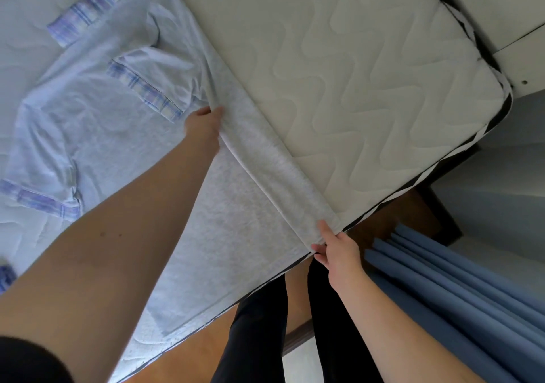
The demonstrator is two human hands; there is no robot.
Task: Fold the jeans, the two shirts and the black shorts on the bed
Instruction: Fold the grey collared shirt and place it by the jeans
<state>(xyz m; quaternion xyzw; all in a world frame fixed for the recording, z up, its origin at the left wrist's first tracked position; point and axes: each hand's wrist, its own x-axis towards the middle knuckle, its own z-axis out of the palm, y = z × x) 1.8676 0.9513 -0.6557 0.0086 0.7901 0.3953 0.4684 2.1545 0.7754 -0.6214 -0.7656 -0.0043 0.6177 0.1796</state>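
a pale grey shirt with blue plaid collar and sleeve cuffs lies spread flat on the bed, hem at the near edge. its right side is lifted into a long raised fold running from the collar area to the hem.

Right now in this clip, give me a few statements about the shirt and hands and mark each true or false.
1. The grey shirt lies spread on the mattress. True.
2. The right hand pinches the shirt's hem corner at the mattress edge. True.
3. The left hand hangs free of the fabric. False: it grips the shirt's side fold.
4. The shirt's sleeve cuffs are plain grey. False: they are blue plaid.
5. A blue curtain hangs beside the bed. True.
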